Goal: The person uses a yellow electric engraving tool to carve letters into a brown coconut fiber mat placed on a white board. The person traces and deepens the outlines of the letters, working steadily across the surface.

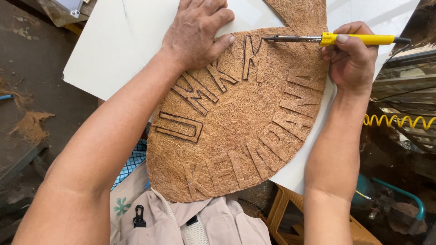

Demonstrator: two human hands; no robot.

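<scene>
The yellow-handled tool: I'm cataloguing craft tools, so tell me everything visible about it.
The yellow-handled tool looks like a soldering iron: a yellow plastic grip, a dark metal shaft ending in a fine tip, and a black cord at the rear. It lies nearly level, held in the right hand, thumb on top. Its tip meets the brown fibre mat beside a dark-outlined letter.

A round brown coconut-fibre mat (240, 122) with burnt letter outlines is pressed flat on a white board (122, 41) by the left hand (195, 31) at upper centre. A yellow-handled soldering iron (336, 39) is gripped in the right hand (352, 59), upper right, its metal tip touching the mat.
</scene>
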